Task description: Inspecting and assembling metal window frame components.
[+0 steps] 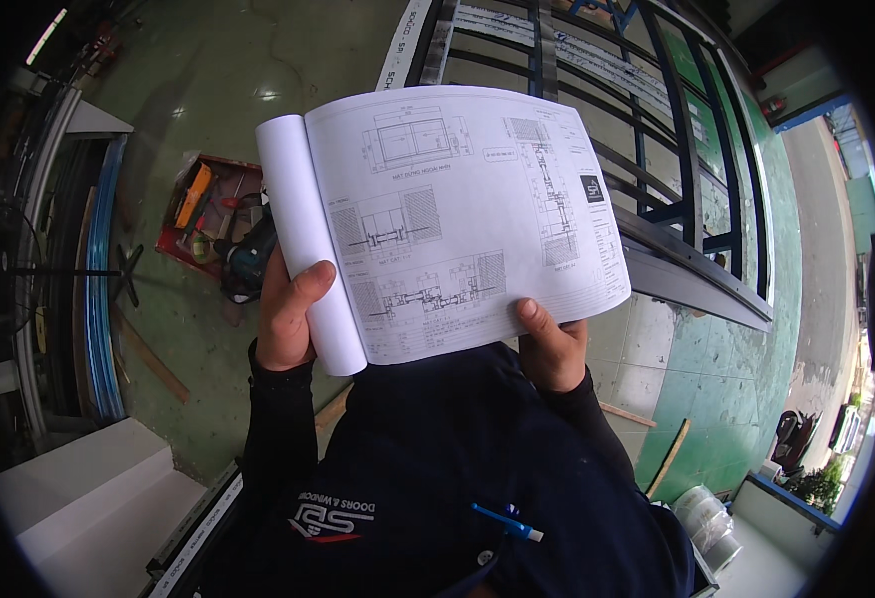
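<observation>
A stack of white technical drawings (467, 219) is held up in front of me, its left pages rolled back into a tube. Line drawings of frames and their cross-sections cover the top sheet. My left hand (293, 309) is closed around the rolled edge, thumb in front and the other fingers behind it. At the lower right edge, my right hand (553, 344) pinches the sheets, with its thumb on top and fingers mostly hidden underneath.
A red toolbox (183, 254) with tools lies on the green floor at left, a dark power drill (250, 259) beside it. Dark metal frames (687, 149) stand beyond the sheets to the right. Long profiles (106, 289) line the left side. Wooden strips (669, 456) lie on the floor.
</observation>
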The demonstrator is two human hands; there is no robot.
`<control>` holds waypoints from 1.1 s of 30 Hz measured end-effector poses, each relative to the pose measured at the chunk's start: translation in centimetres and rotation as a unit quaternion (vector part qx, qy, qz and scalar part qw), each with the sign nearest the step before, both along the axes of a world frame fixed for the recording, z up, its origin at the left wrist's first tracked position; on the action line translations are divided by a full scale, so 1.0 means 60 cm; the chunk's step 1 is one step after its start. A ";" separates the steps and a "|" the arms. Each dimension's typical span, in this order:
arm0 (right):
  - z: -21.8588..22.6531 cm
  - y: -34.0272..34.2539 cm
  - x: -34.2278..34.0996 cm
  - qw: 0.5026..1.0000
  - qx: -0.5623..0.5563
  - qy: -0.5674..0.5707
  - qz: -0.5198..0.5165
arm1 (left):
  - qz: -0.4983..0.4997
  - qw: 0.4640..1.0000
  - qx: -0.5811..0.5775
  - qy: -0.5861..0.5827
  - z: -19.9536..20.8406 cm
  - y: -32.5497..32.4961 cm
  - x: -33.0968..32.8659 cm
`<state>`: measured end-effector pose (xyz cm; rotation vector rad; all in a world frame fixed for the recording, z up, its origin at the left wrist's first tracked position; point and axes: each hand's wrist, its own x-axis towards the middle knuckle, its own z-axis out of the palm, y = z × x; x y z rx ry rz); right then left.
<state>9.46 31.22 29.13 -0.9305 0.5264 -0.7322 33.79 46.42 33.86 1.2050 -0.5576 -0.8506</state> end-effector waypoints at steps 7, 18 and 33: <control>0.004 0.002 0.001 1.000 0.013 -0.019 -0.001 | 0.003 1.000 -0.001 0.009 -0.002 0.000 0.000; 0.000 0.001 0.000 1.000 0.022 -0.017 0.003 | 0.001 1.000 -0.002 0.008 -0.001 -0.002 -0.002; 0.006 -0.003 -0.002 1.000 0.014 -0.003 0.011 | 0.007 1.000 -0.008 -0.002 0.003 -0.008 -0.006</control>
